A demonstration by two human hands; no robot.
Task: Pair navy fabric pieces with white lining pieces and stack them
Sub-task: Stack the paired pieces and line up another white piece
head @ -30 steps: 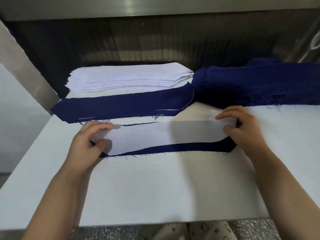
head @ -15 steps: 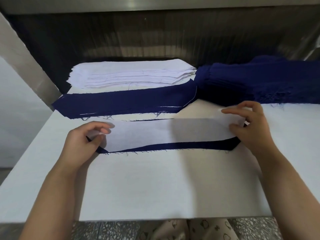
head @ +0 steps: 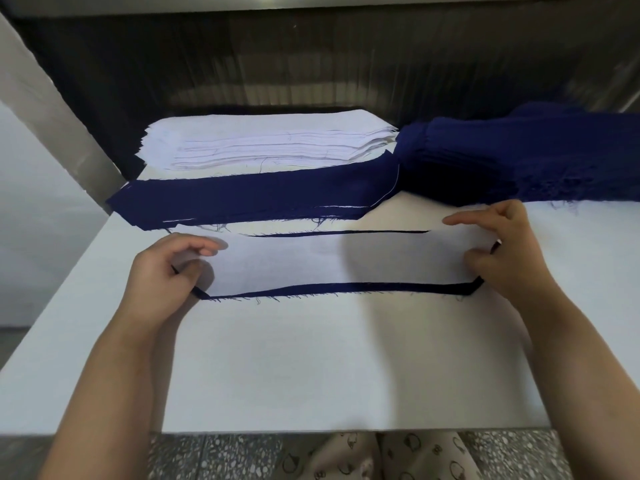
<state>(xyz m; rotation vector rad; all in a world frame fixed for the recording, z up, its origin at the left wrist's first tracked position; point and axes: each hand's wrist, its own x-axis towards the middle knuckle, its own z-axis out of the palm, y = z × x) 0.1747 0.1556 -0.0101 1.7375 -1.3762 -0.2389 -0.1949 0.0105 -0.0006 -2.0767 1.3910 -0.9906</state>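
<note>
A white lining piece (head: 339, 259) lies on top of a navy fabric piece (head: 346, 288), whose edge shows along the near side and as a thin line at the far side. My left hand (head: 166, 271) pinches the pair at its left end. At the right end my right hand (head: 505, 251) pinches the pair between thumb and fingers. Behind lies a stack of paired pieces with a navy piece on top (head: 256, 199). A pile of white lining pieces (head: 266, 140) sits at the back, and a heap of navy pieces (head: 526, 161) at the back right.
The work goes on over a white table (head: 329, 368) whose near edge runs across the bottom. A slanted metal post (head: 52, 109) stands at the left. A dark recessed wall (head: 311, 64) closes the back. Speckled floor (head: 242, 459) shows below the table edge.
Both hands have slid the paired white and navy piece a little away from me, towards the navy-topped stack. The navy edge showing at the near side has narrowed slightly.
</note>
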